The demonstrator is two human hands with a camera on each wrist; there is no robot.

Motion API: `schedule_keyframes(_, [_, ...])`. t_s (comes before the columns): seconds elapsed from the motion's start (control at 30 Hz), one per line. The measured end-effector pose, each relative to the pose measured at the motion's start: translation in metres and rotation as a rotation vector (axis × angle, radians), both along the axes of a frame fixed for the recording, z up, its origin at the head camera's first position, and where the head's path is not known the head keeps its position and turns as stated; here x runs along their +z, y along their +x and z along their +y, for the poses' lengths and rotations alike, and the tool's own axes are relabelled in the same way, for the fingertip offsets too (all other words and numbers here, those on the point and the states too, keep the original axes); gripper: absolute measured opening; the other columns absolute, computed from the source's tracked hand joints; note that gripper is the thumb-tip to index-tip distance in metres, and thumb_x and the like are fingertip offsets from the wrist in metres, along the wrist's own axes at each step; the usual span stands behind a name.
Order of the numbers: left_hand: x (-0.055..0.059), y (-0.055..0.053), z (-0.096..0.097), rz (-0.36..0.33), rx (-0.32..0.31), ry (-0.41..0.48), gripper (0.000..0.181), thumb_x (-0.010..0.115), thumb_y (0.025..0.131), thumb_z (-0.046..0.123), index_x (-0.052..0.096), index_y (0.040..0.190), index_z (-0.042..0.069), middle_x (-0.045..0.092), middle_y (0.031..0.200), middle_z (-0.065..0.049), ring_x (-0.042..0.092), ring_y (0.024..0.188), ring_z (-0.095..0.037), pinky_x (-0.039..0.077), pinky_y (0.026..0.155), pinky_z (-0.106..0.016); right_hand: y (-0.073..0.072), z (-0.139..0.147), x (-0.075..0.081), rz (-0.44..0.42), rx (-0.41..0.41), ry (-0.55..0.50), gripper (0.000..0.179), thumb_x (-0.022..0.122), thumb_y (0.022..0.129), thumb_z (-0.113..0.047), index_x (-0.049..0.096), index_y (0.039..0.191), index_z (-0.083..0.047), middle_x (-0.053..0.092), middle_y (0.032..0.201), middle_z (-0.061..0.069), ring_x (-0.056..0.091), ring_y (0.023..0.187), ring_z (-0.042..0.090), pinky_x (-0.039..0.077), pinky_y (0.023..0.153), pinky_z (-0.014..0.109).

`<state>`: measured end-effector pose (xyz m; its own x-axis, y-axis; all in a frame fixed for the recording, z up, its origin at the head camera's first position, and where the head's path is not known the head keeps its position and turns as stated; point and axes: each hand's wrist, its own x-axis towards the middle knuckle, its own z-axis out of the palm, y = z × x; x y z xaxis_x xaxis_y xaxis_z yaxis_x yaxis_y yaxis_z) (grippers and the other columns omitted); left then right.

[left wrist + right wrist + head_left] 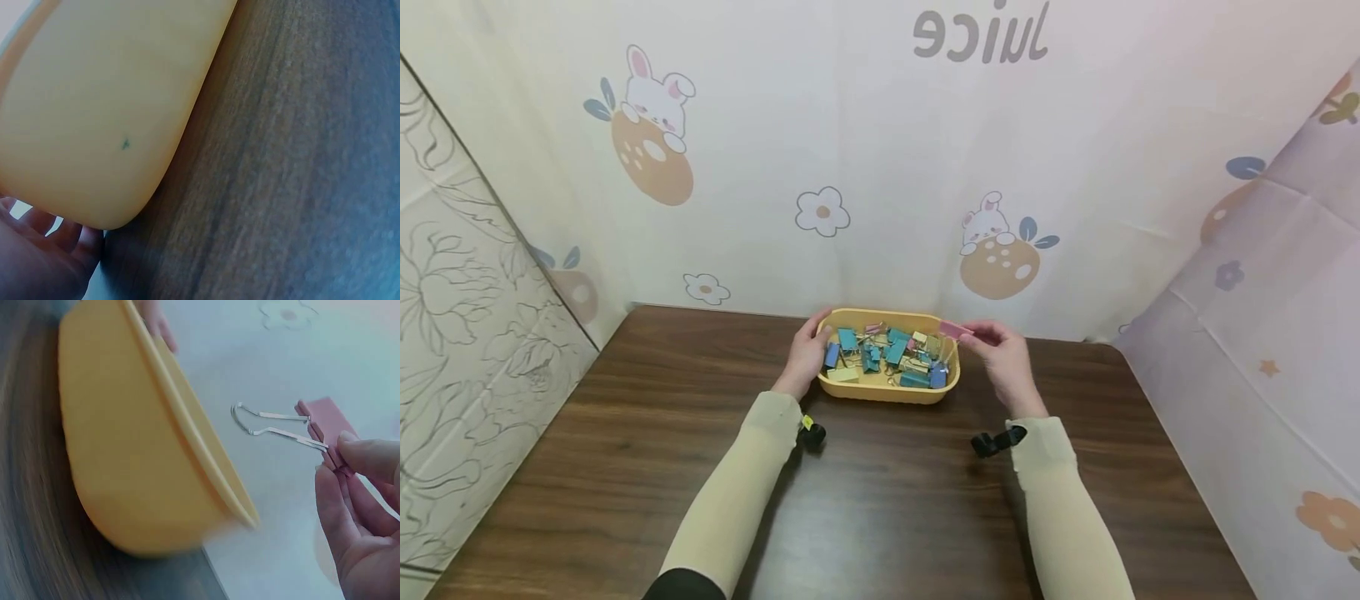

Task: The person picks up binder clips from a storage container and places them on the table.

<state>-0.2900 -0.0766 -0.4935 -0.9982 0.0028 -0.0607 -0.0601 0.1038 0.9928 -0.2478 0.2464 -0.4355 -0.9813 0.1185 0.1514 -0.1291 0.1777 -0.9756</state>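
Right wrist view: we have the pink clip pinched in our right grip, by the right end of the tub, its long axis pointing tubward, wire handles foremost, while our left grip, farther from the clip, holds the tub's opposite end on the surface.

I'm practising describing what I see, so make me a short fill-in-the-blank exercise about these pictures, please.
The right hand pinches a ____ binder clip. In the head view, the left hand holds the yellow basket by its ____ end. Other binder clips lie ____ the basket. The mirrored lettering on the backdrop reads ____.

Missing words: pink; left; inside; Juice.
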Motion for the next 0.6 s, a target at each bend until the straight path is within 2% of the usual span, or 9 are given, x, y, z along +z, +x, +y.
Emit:
schedule_keyframes(0.13, [0.000, 0.000, -0.001, 0.003, -0.002, -0.005, 0.044, 0.043, 0.108, 0.020, 0.041, 0.153, 0.021, 0.031, 0.160, -0.003, 0.025, 0.147, -0.023, 0.022, 0.118, -0.045, 0.005, 0.025, 0.000, -0.001, -0.101, -0.108, 0.033, 0.076, 0.088, -0.004, 0.062, 0.113, 0.013, 0.068, 0.091, -0.002, 0.065, 0.083, 0.008, 0.054, 0.073, 0.020])
schedule_keyframes(0.2, [-0.001, -0.001, -0.001, 0.000, -0.002, -0.005, 0.044, 0.042, 0.108, 0.020, 0.041, 0.153, 0.021, 0.031, 0.160, -0.003, 0.025, 0.147, -0.023, 0.022, 0.118, -0.045, 0.007, 0.037, -0.004, -0.027, -0.144, -0.109, 0.032, 0.075, 0.089, -0.003, 0.061, 0.113, 0.013, 0.067, 0.093, -0.003, 0.065, 0.084, 0.007, 0.054, 0.074, 0.019])
schedule_keyframes(0.27, [-0.002, -0.001, -0.001, -0.005, -0.003, -0.007, 0.044, 0.042, 0.108, 0.021, 0.041, 0.153, 0.021, 0.031, 0.160, -0.002, 0.025, 0.147, -0.023, 0.022, 0.118, -0.045, 0.009, 0.048, -0.010, -0.070, -0.180, -0.033, 0.032, 0.074, 0.090, -0.007, 0.062, 0.114, 0.010, 0.065, 0.097, -0.001, 0.064, 0.085, 0.007, 0.055, 0.075, 0.020])
schedule_keyframes(0.4, [-0.002, -0.001, -0.001, -0.016, 0.001, -0.006, 0.044, 0.043, 0.108, 0.022, 0.042, 0.153, 0.022, 0.031, 0.160, -0.002, 0.025, 0.147, -0.023, 0.021, 0.118, -0.045, 0.014, 0.064, -0.027, -0.154, -0.203, 0.214, 0.030, 0.074, 0.092, -0.019, 0.066, 0.113, 0.001, 0.066, 0.105, 0.007, 0.061, 0.086, 0.011, 0.052, 0.073, 0.023])
schedule_keyframes(0.47, [-0.002, -0.001, -0.001, -0.019, 0.000, -0.003, 0.044, 0.043, 0.108, 0.022, 0.042, 0.153, 0.022, 0.031, 0.160, -0.002, 0.025, 0.147, -0.023, 0.021, 0.118, -0.045, 0.014, 0.068, -0.035, -0.161, -0.198, 0.326, 0.028, 0.074, 0.092, -0.021, 0.068, 0.111, -0.001, 0.068, 0.105, 0.013, 0.060, 0.085, 0.015, 0.050, 0.070, 0.026])
schedule_keyframes(0.6, [-0.001, -0.001, -0.001, -0.015, 0.007, 0.006, 0.044, 0.043, 0.108, 0.021, 0.042, 0.152, 0.022, 0.031, 0.160, -0.002, 0.025, 0.147, -0.023, 0.021, 0.118, -0.045, 0.012, 0.068, -0.046, -0.123, -0.207, 0.545, 0.021, 0.074, 0.092, -0.021, 0.070, 0.104, -0.004, 0.070, 0.097, 0.014, 0.058, 0.083, 0.022, 0.045, 0.070, 0.032])
